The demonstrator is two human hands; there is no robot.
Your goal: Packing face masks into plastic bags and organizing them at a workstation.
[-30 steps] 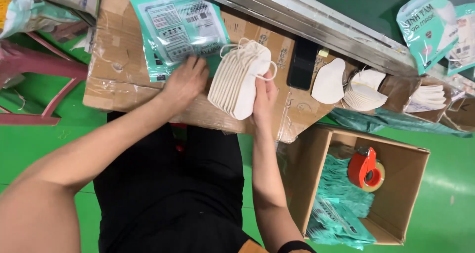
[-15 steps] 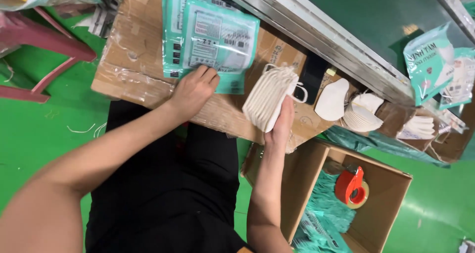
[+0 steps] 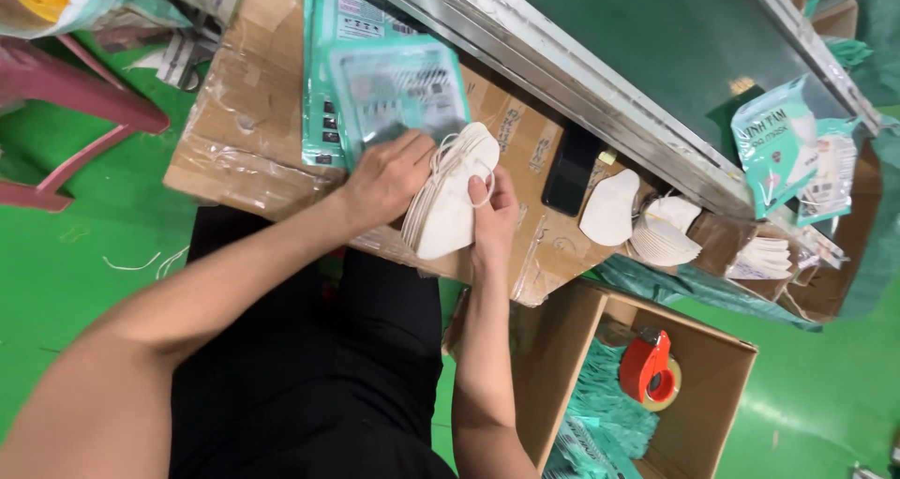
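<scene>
A stack of white folded face masks (image 3: 452, 198) stands on edge on a taped cardboard box top (image 3: 253, 132). My right hand (image 3: 494, 212) grips its right side. My left hand (image 3: 386, 177) presses against its left side and also touches the edge of a teal plastic packaging bag (image 3: 398, 90) lying flat on the cardboard. Beneath that bag lie more teal bags (image 3: 323, 76).
A black phone (image 3: 572, 170), a single white mask (image 3: 609, 207) and more mask stacks (image 3: 666, 235) lie further right. A conveyor with a metal rail (image 3: 562, 71) runs behind. An open carton (image 3: 656, 385) holds an orange tape dispenser (image 3: 649, 371) and teal packs. A pink stool (image 3: 75, 113) stands left.
My left hand has moved from the teal bag onto the mask stack, so both hands now hold it. The view has shifted and drawn closer.
</scene>
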